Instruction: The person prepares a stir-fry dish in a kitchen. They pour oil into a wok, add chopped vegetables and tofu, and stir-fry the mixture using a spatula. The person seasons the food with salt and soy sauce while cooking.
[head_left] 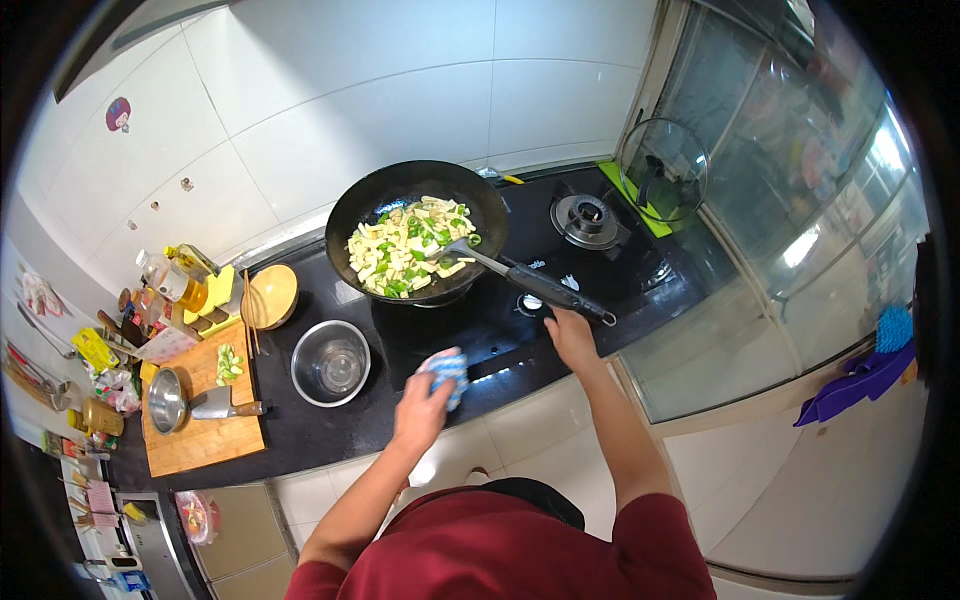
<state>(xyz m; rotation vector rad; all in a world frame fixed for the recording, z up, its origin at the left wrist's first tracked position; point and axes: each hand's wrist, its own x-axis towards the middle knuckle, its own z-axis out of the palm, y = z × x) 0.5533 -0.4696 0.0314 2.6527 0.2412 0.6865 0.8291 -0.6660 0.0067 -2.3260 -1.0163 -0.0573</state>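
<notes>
My left hand (421, 411) is closed on a blue-and-white cloth (447, 376) at the counter's front edge. My right hand (572, 338) is closed by the stove's front, beside a round silver knob (532, 302); whatever its fingers grip, if anything, is hidden. Just above it runs the black handle of a spatula (555, 287), whose metal end rests in a black wok (345, 212). Pale chopped strips with green pepper pieces (412, 245) fill the wok's bottom. A steel bowl (331, 364) stands left of the cloth.
A cutting board (207, 440) at left bears a cleaver (225, 405), a small metal bowl (167, 400) and green slices. Behind it are a yellow bowl (270, 297), chopsticks and bottles. A bare burner (588, 220) and a glass lid (664, 170) are at right, near glass panels.
</notes>
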